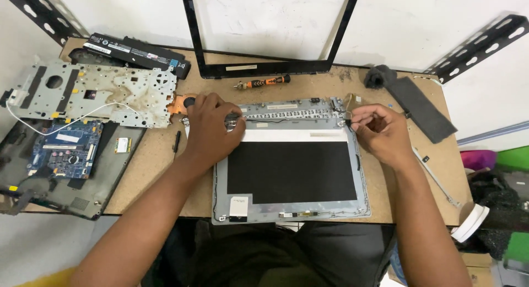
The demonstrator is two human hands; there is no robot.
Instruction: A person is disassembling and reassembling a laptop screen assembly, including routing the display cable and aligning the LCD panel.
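Grey plastic forms the laptop lid shell (290, 210) on which both hands work. The left hand (212, 124) rests over the upper left corner of the shell, fingers curled down at the left hinge area; whether this grip has closed on a part cannot be told, since the fingertips are hidden under the hand. The right hand (380, 130) sits at the upper right corner, its fingertips pinched together at the right hinge (343, 120), apparently on a small fitting or cable end too small to identify.

The shell lies flat at the front centre of the surface (160, 155), its inner face upward. A dark rectangular sheet (292, 171) and a white strip (292, 135) cover its middle, and a perforated metal bar (289, 112) runs between the hinges.

Disassembly appears well advanced:
- black screen bezel (264, 66) already off, leaning against the wall
- battery (138, 53) out, at the rear left
- metal chassis plate (93, 94) and base with blue circuit board (66, 149) set apart at the left

An orange-handled screwdriver (263, 83) lies just behind the shell. The hinge hardware and cabling remain on the shell
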